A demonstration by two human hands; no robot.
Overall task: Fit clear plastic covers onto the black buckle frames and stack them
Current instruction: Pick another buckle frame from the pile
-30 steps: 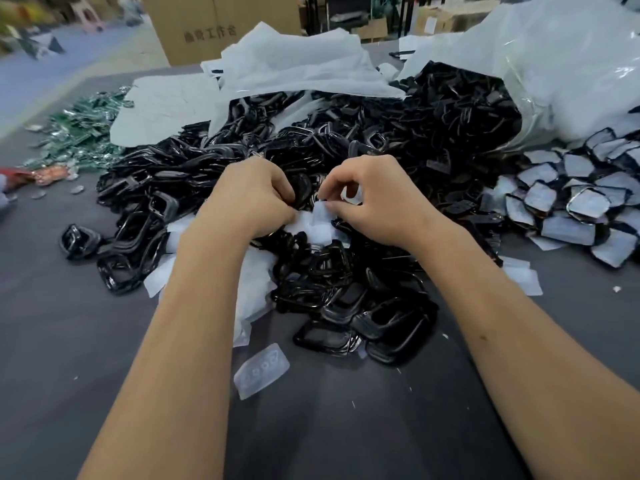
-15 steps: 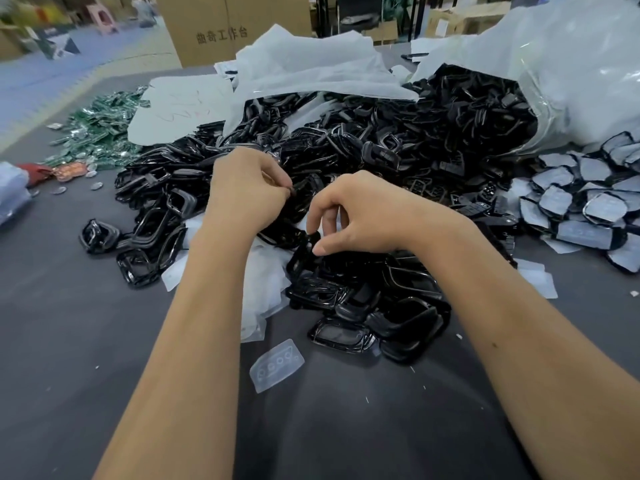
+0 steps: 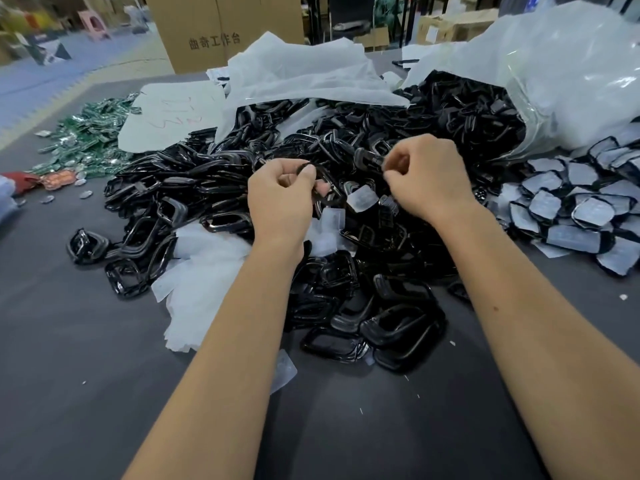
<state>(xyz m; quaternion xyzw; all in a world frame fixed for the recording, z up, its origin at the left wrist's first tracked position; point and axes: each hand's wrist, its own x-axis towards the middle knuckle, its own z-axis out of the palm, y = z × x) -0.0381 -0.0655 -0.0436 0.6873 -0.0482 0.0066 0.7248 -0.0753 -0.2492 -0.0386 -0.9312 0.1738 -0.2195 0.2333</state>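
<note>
At frame centre, above the heap of loose frames (image 3: 214, 188), the left hand (image 3: 277, 199) grips a black buckle frame (image 3: 327, 188) while the right hand (image 3: 427, 178), fingers curled, pinches something unclear, probably a cover for fitting.

Floor: blue matting (image 3: 52, 81) is seen at upper left.
Furniture: a pink stool (image 3: 93, 26) is placed there.
Boxes: a cardboard carton (image 3: 221, 29) is stood at top centre.

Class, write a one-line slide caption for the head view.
Left hand grips a black buckle frame over the heap; right hand is curled beside it.
</note>
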